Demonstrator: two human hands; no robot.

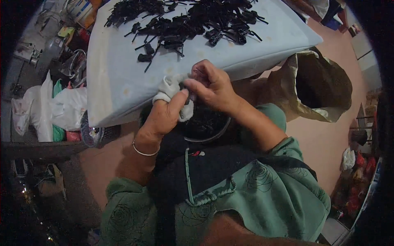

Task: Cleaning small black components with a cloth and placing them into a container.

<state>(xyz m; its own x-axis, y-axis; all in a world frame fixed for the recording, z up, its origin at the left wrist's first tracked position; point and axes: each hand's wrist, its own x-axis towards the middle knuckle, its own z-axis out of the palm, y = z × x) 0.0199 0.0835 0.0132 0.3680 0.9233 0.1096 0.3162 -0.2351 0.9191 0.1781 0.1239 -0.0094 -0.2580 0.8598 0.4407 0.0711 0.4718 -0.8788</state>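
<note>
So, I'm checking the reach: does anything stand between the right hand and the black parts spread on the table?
Nothing visible does: only pale tabletop lies between the right hand and the black parts.

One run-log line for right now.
left hand: gripping white cloth | right hand: beside cloth, grip unclear | black parts: spread on pale table | round container: below hands

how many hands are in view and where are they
2: the left hand, at the white cloth, and the right hand, just to its right. Both are by the near edge of the pale work surface; some fingers are hidden.
</note>
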